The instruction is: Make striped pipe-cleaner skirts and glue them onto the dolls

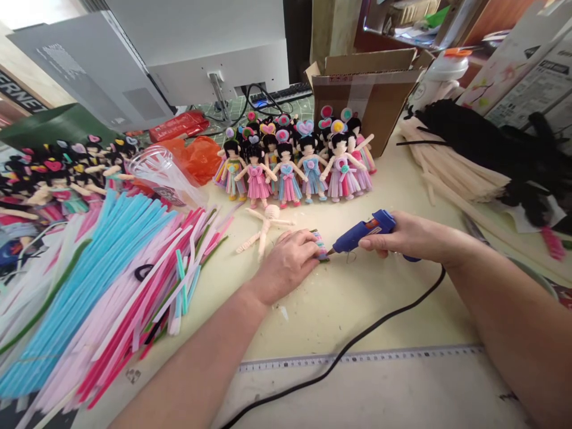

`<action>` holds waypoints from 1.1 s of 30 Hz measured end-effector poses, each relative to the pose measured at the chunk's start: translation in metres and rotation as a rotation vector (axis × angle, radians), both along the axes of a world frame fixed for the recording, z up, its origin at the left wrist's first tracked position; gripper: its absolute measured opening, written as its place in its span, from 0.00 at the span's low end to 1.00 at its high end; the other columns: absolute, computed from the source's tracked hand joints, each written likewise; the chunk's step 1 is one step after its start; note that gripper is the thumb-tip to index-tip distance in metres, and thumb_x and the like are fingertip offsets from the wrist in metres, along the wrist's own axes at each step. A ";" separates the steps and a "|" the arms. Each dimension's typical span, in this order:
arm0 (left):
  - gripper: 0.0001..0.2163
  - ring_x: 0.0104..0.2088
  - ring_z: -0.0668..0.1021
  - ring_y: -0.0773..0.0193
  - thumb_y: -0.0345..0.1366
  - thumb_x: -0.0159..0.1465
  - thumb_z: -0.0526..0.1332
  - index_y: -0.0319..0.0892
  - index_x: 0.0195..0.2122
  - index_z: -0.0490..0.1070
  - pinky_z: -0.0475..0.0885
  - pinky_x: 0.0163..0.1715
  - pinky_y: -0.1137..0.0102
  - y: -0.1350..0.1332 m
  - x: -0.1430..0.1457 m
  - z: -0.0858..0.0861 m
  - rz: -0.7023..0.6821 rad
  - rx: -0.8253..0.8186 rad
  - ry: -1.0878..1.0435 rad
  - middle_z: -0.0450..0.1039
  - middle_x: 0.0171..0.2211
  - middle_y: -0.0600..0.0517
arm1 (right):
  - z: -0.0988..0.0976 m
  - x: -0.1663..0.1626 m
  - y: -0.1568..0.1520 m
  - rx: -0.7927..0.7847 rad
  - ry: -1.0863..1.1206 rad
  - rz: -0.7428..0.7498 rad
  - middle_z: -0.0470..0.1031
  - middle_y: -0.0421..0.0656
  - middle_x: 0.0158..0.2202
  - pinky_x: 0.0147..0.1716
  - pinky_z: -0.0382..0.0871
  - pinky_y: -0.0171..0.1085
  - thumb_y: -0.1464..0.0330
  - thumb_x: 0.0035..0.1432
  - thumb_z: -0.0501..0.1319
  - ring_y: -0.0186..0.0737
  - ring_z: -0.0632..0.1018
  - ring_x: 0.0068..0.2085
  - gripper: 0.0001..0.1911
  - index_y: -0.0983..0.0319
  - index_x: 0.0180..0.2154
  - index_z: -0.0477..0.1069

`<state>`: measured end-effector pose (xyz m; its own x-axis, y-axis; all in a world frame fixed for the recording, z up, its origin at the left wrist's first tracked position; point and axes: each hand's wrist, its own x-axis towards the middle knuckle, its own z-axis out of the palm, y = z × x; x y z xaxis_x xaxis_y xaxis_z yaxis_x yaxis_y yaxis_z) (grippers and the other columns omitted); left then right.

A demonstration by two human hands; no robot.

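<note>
Item, centre of the frame: one striped piece (320,245), banded in pastel colours, dark green at its upper and lower edges. It lay flat on the table (348,313), its left part hidden.

Item: left hand (290,257), palm down, fingers bent over the piece. I could not tell whether they pinched it or only pressed it. The visible part stuck out just right of the fingertips, longer from top to bottom of the frame than across; its full long axis could not be told.

Item, right of centre: right hand (409,237), fingers wrapped about the handle of a blue glue gun (357,234). The gun sloped from upper right to lower left, nozzle at the lower right edge of the piece; touching or just short, I could not say. The left hand was the nearer, on the piece itself; the right reached it only by the nozzle.

Item: black cord (370,328), running from below the right wrist to the bottom edge, across a measuring tape (384,357).

Item, just above the left hand: one bare figure (267,223), arms spread, legs toward lower left.

Item, upper centre: a cluster of dressed dolls (286,176), upright, before a carton (361,104).

Item, lower left: coloured stems (89,286), heaped lengthwise.

Item, upper right: black stems (473,137) beside beige ones (460,164).
</note>
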<state>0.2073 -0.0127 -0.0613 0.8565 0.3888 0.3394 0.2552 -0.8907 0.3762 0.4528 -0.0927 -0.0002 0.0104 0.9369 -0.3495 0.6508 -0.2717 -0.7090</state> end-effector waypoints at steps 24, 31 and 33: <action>0.05 0.55 0.75 0.57 0.30 0.65 0.62 0.42 0.42 0.75 0.70 0.56 0.58 -0.001 -0.001 0.002 0.004 -0.014 0.003 0.75 0.47 0.47 | -0.008 0.004 0.002 0.022 0.002 -0.023 0.66 0.36 0.17 0.17 0.55 0.32 0.46 0.45 0.64 0.31 0.65 0.19 0.23 0.60 0.27 0.75; 0.05 0.54 0.75 0.56 0.31 0.66 0.62 0.44 0.41 0.75 0.71 0.55 0.58 -0.001 0.000 0.002 0.005 -0.014 0.011 0.75 0.47 0.47 | -0.006 0.003 0.002 -0.013 0.006 -0.033 0.67 0.35 0.17 0.17 0.55 0.31 0.47 0.43 0.66 0.31 0.65 0.19 0.22 0.60 0.28 0.75; 0.05 0.54 0.75 0.56 0.31 0.66 0.62 0.44 0.41 0.75 0.71 0.55 0.57 0.000 0.000 0.001 0.006 -0.010 0.011 0.75 0.47 0.47 | -0.005 0.003 0.001 -0.024 0.008 -0.042 0.66 0.35 0.16 0.17 0.55 0.32 0.47 0.41 0.67 0.31 0.65 0.19 0.22 0.60 0.27 0.75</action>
